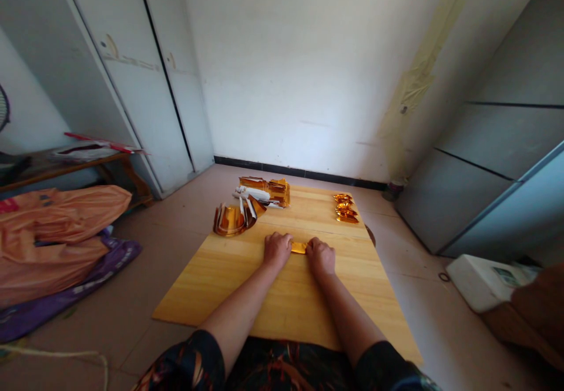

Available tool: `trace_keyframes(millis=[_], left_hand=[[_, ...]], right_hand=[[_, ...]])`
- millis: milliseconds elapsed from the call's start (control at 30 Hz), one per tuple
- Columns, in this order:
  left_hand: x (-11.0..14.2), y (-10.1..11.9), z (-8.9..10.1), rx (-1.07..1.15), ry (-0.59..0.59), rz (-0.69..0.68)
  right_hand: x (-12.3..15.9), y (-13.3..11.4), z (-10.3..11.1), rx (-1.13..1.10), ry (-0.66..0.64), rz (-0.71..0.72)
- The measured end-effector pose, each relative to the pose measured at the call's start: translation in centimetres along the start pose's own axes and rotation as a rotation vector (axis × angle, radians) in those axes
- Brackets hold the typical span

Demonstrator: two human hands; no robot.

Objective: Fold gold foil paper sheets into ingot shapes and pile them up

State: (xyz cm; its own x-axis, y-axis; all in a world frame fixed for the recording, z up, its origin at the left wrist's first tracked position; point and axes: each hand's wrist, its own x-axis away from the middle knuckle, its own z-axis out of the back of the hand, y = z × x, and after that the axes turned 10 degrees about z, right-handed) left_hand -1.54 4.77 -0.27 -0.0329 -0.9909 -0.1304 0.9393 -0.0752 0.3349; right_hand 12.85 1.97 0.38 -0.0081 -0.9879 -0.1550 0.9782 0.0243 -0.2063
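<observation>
Mid-frame, left hand and right hand press closed fingers onto the gold foil sheet (flat on the wooden board).

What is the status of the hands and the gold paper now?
Left hand and right hand both pressing gold paper flat on table. Paper stack and folded pieces behind, apart. Nothing between.

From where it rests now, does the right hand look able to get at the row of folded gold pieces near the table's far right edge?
Probably yes. The right hand is on the gold paper, and only bare wooden table lies between it and the folded gold pieces; nothing stands in the way.
</observation>
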Motion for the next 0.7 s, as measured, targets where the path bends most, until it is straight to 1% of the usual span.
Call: trace_keyframes(millis=[167, 333, 533, 700], left_hand=[[-0.11, 0.12, 0.07, -0.033, -0.001, -0.06], [-0.02, 0.14, 0.06, -0.055, 0.036, -0.082], [0.2, 0.06, 0.21, -0.095, 0.06, -0.043], [0.46, 0.17, 0.32, -0.094, 0.083, 0.002]], right_hand=[[-0.17, 0.06, -0.17, -0.008, -0.002, -0.005], [-0.07, 0.32, -0.73, 0.0, 0.037, -0.001], [0.41, 0.56, -0.68, -0.052, 0.099, 0.036], [0.67, 0.27, -0.1, -0.005, 0.065, 0.068]])
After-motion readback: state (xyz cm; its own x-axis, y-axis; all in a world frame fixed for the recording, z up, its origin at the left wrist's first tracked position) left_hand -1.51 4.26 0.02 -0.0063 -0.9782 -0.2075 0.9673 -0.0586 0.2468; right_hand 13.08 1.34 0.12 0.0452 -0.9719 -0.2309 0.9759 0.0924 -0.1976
